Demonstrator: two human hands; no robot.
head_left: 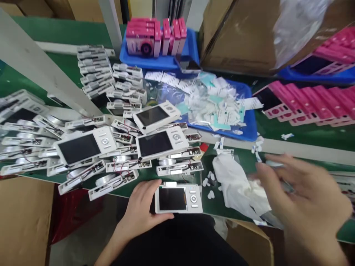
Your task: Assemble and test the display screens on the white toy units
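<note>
My left hand (145, 205) grips a white camera (179, 199) by its left end, thumb along the lower edge and fingers at the top. Its dark screen and round button pad face up, at the bench's near edge. To the right, my right hand (302, 195) is smeared by motion over the bench, near a crumpled white cloth (234, 181). Whether its fingers hold anything is unclear. Just beyond the held camera, several white camera bodies with exposed wires stand on edge, and a white camera (162, 142) lies screen up on them.
A blue tray (251, 127) of peeled labels and plastic film stands behind. Pink cameras (141, 37) fill another blue tray at the back; more pink cameras (310, 103) are lined up at right. A metal post (50, 62) slants across the left. A cardboard box (241, 37) stands behind.
</note>
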